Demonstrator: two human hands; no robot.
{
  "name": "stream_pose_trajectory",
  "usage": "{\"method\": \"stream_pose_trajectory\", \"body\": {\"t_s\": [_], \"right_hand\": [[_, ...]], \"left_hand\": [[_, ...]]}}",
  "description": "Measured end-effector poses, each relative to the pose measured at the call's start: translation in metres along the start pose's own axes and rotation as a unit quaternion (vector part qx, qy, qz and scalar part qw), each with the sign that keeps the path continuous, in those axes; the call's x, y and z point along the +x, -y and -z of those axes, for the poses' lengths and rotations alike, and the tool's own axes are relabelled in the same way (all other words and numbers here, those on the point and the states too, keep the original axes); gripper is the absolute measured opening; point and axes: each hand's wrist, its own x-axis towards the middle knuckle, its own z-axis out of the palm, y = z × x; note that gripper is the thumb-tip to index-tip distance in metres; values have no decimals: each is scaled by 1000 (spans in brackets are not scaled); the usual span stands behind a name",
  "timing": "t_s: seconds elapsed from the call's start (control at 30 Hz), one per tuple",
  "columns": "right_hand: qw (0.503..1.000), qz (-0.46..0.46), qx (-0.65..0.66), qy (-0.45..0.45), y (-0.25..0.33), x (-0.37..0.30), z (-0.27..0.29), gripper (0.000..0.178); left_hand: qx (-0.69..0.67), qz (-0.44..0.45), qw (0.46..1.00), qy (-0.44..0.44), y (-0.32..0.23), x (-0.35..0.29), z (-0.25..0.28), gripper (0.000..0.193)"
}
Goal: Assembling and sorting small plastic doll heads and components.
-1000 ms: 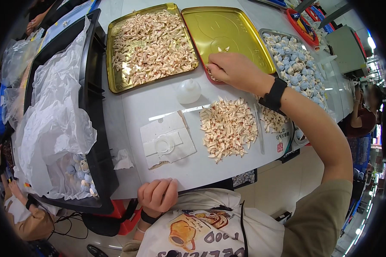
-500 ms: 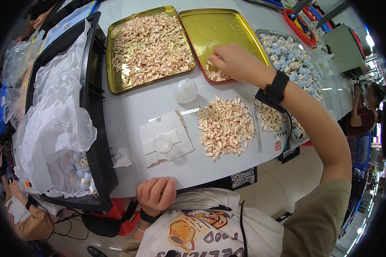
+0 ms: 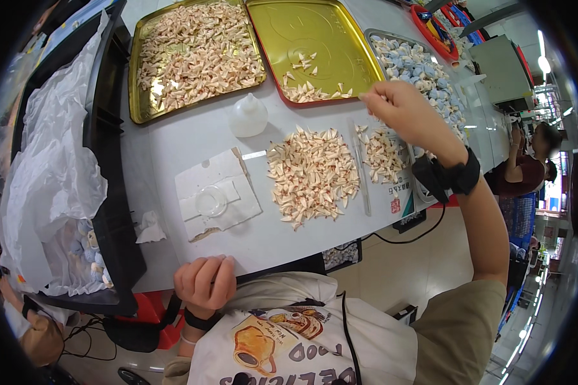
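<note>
My right hand is raised just past the near right corner of a gold tray with a red rim, its fingertips pinched. Whatever they may hold is too small to make out. Small cream pointed pieces with reddish marks lie along that tray's near edge, and several sit farther in. Below the hand is a small pile of the same pieces. A clear thin rod separates it from a larger pile. My left hand rests closed at the table's front edge, with nothing visible in it.
A full gold tray of cream pieces stands at the back left, near a white squeeze bottle. A clear round dish sits on cardboard. Left is a black crate with white paper; right, a metal tray of blue-and-white figures.
My right hand has moved right and toward me, out of the red-rimmed tray, uncovering pieces in it. My left hand stays closed at the table edge. The whole view has shifted a little.
</note>
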Motion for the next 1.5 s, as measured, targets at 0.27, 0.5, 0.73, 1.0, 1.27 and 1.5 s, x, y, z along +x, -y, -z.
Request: {"method": "stream_pose_trajectory", "body": {"t_s": [0.27, 0.5, 0.73, 1.0, 1.27, 1.5], "right_hand": [[997, -13, -78, -4, -22, -35, -16, 28], [993, 20, -116, -29, -16, -38, -17, 26], [994, 24, -108, -11, -18, -41, -9, 22], [995, -7, -97, 1, -9, -37, 1, 16], [994, 23, -100, -34, -2, -26, 16, 14], [992, 53, -98, -65, -18, 21, 15, 17]], "left_hand": [[-28, 5, 1000, -6, -2, 2, 0, 21], [-1, 10, 1000, -5, -3, -1, -2, 16], [3, 7, 1000, -16, -3, -1, -2, 16], [-2, 6, 1000, -2, -1, -3, -2, 16], [3, 2, 1000, -9, 0, -1, -1, 15], [6, -5, 1000, -6, 0, -1, 0, 14]]}}
